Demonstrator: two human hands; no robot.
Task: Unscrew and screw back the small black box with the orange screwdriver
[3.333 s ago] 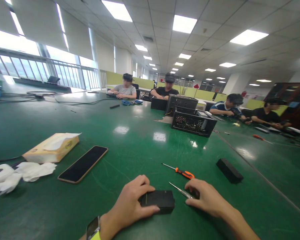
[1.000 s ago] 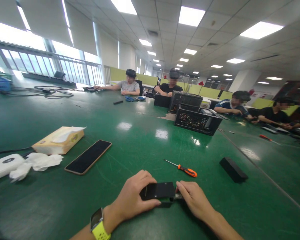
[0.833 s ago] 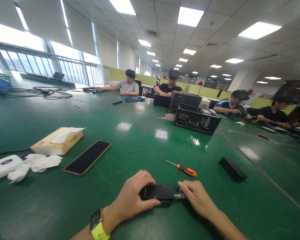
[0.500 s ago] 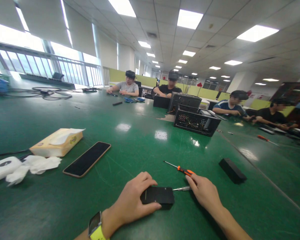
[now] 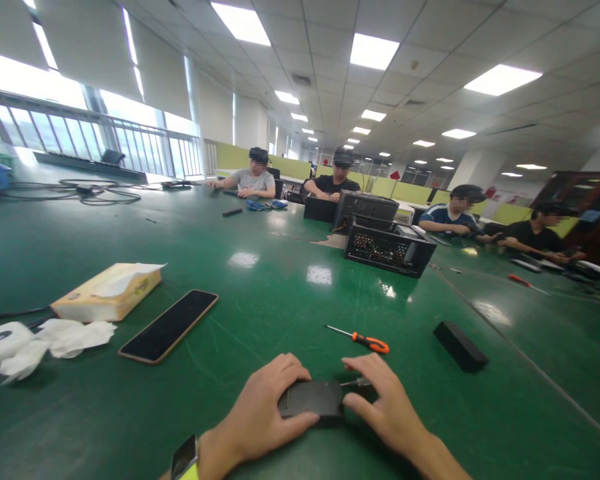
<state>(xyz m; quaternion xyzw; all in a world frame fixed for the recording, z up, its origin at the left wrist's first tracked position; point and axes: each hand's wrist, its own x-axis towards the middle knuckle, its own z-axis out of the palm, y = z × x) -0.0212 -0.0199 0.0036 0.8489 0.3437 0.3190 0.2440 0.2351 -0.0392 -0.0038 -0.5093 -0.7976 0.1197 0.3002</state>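
My left hand [image 5: 267,407] grips a small black rectangular box [image 5: 314,399] by its left end, thumb along the near side and fingers over the far side. At the box's right end is my right hand [image 5: 387,403], its thumb and fingers spread apart around nothing I can make out. The thumb tip is close to the box; I cannot tell whether it touches. A slim metal tool [image 5: 355,383] shows behind the right fingers, its rear part hidden by them. Beyond that hand lies an orange-and-black screwdriver [image 5: 373,343], its tip toward the left.
A phone [image 5: 170,327], a tissue pack [image 5: 107,293] and crumpled tissues [image 5: 75,339] lie to the left. Another black block [image 5: 461,347] sits at right. An open black metal case [image 5: 390,248] stands farther back. Several people sit around the green table [image 5: 260,300].
My right hand has moved from beside the orange screwdriver toward the box's right end, and its fingers have spread. My left hand keeps its hold on the box.
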